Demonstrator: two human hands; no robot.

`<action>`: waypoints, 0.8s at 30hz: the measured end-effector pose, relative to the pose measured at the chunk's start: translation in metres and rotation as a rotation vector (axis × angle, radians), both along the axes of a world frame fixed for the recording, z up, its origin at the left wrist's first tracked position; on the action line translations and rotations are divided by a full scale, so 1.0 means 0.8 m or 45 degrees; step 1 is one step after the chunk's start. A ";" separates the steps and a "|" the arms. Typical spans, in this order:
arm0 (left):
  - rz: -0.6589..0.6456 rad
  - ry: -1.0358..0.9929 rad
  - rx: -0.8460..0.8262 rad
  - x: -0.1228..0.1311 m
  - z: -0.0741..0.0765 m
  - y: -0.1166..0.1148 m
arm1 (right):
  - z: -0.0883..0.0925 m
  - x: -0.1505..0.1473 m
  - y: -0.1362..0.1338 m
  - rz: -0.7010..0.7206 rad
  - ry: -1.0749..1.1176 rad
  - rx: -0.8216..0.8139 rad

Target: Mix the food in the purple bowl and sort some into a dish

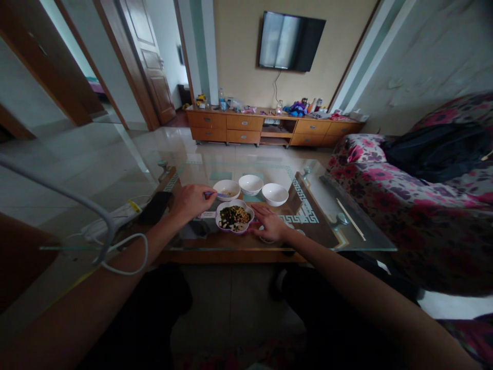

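Note:
My left hand (188,203) is closed around a small purple-handled utensil (209,194), probably a spoon, whose tip reaches toward a white bowl (226,190) holding a little pale food. Just below that bowl sits a white flower-shaped dish (234,216) piled with dark greens and yellow grains or beans. My right hand (271,224) lies flat on the glass tabletop (316,205), its spread fingertips at the dish's right rim. Two more white bowls (250,185) (275,195) stand behind the dish, and their insides look bare.
A pair of chopsticks (350,219) lies at the table's right end, beside a floral sofa (370,174) with a dark bag (435,151). A black phone (155,207) and a white cable (127,262) are at the left. A wooden cabinet (269,126) stands beyond the table.

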State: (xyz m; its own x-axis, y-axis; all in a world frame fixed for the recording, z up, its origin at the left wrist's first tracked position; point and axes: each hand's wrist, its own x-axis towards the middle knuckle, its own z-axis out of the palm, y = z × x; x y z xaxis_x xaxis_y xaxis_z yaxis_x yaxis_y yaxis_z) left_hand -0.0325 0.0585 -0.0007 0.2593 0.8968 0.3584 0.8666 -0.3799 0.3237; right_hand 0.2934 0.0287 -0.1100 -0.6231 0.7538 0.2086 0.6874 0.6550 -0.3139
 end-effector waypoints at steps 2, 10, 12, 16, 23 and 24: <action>-0.040 0.026 0.018 0.004 -0.002 -0.003 | -0.003 0.001 0.003 -0.005 0.032 -0.020; -0.202 0.009 0.164 0.029 -0.004 -0.019 | 0.042 -0.006 0.005 -0.391 0.471 0.128; -0.274 -0.012 0.223 0.039 -0.003 -0.024 | 0.071 -0.020 -0.006 -0.326 0.418 0.283; -0.417 -0.049 0.303 0.065 0.004 -0.037 | 0.113 -0.052 -0.028 -0.202 0.169 0.403; -0.492 -0.159 0.350 0.087 0.021 -0.053 | 0.126 -0.060 -0.024 -0.279 0.196 0.240; -0.495 -0.205 0.366 0.086 0.024 -0.056 | 0.126 -0.056 -0.022 -0.287 0.233 0.194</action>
State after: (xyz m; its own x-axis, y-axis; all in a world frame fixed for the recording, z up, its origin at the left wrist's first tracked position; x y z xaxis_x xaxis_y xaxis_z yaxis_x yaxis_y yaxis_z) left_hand 0.0364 0.0137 0.0186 0.4754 0.6041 0.6396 0.5909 -0.7579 0.2766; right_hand 0.2489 0.0110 -0.0093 -0.3857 0.8201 0.4227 0.7619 0.5415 -0.3555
